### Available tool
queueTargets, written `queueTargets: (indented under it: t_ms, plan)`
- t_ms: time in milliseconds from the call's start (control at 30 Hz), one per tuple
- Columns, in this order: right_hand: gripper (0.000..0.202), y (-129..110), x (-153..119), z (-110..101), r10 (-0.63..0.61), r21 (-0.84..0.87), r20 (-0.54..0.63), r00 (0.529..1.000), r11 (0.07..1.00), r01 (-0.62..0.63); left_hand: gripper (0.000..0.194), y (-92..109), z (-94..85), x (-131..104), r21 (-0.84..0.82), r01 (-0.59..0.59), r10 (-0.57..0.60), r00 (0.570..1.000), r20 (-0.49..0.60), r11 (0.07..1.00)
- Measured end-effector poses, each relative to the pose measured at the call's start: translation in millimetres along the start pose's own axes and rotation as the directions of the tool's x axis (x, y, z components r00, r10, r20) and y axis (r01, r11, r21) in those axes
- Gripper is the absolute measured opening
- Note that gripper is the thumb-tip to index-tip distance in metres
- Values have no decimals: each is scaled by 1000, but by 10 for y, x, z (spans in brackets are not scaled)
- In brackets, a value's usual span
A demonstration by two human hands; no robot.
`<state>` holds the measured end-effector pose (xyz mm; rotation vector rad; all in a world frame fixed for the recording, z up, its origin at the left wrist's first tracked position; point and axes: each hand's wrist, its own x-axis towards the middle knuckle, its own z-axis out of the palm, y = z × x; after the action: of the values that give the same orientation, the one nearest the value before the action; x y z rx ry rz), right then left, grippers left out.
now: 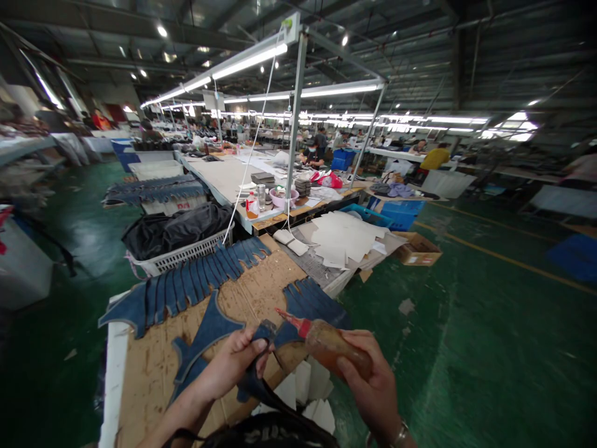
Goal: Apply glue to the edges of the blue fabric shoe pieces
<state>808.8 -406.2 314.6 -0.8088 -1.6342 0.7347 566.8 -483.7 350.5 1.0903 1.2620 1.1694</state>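
Note:
My right hand (370, 373) is wrapped round a squeeze bottle (336, 345) of amber liquid, likely glue. Its red nozzle tilts up and to the left, close above the piece in my other hand. My left hand (242, 354) pinches a dark blue leather-like piece (265, 331) between thumb and fingers. Around my hands, more cut blue pieces lie on a stained cardboard sheet (256, 291). One row of overlapping blue strips (186, 283) runs along the far left edge. Another blue stack (314, 302) lies just beyond the nozzle.
A white basket (180, 256) with black material stands beyond the cardboard. Pale sheets (345, 236) are piled on the bench at right, near an open cardboard box (417, 249) on the floor. A metal post (297, 112) rises from the long table. Other people work farther back.

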Motion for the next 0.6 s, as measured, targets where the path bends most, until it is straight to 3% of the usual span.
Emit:
queueTargets:
  t_ms: [100, 167, 233, 300, 367, 400, 467, 600]
  plan:
    - [17, 88, 8, -67, 142, 130, 2, 990, 981, -141, 39, 89, -71, -35, 233, -89, 84, 996, 29, 969]
    - [21, 121, 22, -116, 195, 219, 57, 979, 954, -203, 32, 139, -129, -57, 468, -207, 217, 976, 33, 859]
    - [23, 129, 43, -152, 219, 264, 121, 968, 933, -244, 21, 175, -188, -71, 682, -367, 410, 906, 107, 633]
    - [23, 116, 71, -167, 225, 280, 172, 959, 922, -267, 27, 205, -240, -75, 808, -486, 562, 791, 244, 334]
    - [23, 91, 106, -160, 222, 285, 216, 951, 917, -279, 33, 232, -283, -74, 851, -518, 613, 701, 365, 85]
    - [22, 77, 125, -150, 218, 283, 236, 947, 917, -281, 33, 245, -301, -74, 860, -511, 616, 679, 399, 5]
    - [22, 52, 161, -128, 213, 266, 275, 938, 920, -287, 33, 268, -333, -74, 864, -498, 595, 671, 442, -80]
    - [22, 9, 193, -92, 220, 230, 339, 915, 923, -308, 30, 281, -384, -82, 845, -512, 572, 652, 498, -151]
